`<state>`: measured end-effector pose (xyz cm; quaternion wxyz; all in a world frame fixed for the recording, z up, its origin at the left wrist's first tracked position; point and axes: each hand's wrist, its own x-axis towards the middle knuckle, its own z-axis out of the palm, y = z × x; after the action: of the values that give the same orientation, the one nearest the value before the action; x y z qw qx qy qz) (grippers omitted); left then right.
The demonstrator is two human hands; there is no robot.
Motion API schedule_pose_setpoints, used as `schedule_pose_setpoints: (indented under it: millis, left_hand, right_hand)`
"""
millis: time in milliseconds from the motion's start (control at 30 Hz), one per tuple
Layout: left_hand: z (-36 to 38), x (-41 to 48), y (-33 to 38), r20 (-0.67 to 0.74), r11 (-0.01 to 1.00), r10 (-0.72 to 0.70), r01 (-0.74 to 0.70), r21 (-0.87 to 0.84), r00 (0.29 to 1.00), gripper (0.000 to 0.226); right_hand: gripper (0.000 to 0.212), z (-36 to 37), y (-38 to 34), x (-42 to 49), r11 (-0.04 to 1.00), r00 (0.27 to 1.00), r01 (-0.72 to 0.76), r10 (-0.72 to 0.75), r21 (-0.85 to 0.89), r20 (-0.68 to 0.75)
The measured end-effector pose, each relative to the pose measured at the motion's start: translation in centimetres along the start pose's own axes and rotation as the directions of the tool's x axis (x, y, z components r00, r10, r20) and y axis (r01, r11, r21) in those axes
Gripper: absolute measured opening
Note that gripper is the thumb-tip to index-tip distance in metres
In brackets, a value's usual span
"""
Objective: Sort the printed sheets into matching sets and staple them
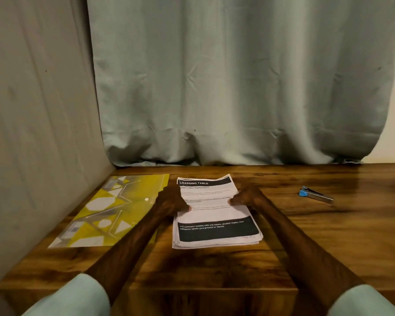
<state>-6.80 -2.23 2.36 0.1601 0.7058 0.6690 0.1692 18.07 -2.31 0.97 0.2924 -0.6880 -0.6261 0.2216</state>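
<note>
A wooden table (306,236) with dark, glossy grain, seen from above by the person seated at it. At the centre lies the stack of printed sheets (214,226), flat, white and rectangular, its lower edges slightly fanned. The top sheet carries a black header reading "DRESSING TABLE" and a wide black band with white text near the bottom.

Taking the stack as the clock's centre: at 9 o'clock, just beside it, lies a flat plastic folder (105,215), shiny yellow with white and grey geometric shapes. The left forearm crosses over its near corner. At 2 o'clock, well apart, a small stapler (315,194) of bare metal with a blue end lies on the wood. At 12 o'clock a pale grey-green curtain (237,87) hangs in soft folds down to the table's far edge. A plain grey wall (32,110) runs along the table's edge at 9 o'clock.

The left hand (172,199) reaches in from 7 o'clock and the right hand (246,197) from 5 o'clock. Each is curled, knuckles up, gripping a side edge of the stack. Pale green sleeves (73,297) show at the frame's lower corners.
</note>
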Motion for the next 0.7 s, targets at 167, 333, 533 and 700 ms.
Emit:
schedule_pose_setpoints:
  millis: [167, 333, 533, 700]
  left_hand:
    - [1.9, -0.4, 2.2, 0.038, 0.977, 0.102, -0.093, -0.19, 0.994, 0.066]
    - [3.7, -0.7, 6.4, 0.083, 0.953, 0.187, -0.16, -0.258, 0.979, 0.043]
    - [6.0, -0.1, 9.9, 0.067, 0.93, 0.273, -0.245, -0.273, 0.96, 0.051]
    - [6.8, 0.6, 11.1, 0.056, 0.939, 0.285, -0.267, -0.217, 0.957, 0.055]
  right_hand:
    - [0.058, -3.1, 1.7, -1.1, 0.994, 0.996, -0.084, 0.083, -0.072, -0.006]
    - [0.072, -6.6, 4.9, -2.0, 0.965, 0.969, -0.237, 0.227, -0.114, -0.092]
    - [0.074, -8.8, 8.0, -3.1, 0.939, 0.931, -0.337, 0.321, -0.069, -0.174]
    - [0.06, -8.8, 8.8, -3.5, 0.941, 0.928, -0.319, 0.286, -0.113, -0.24]
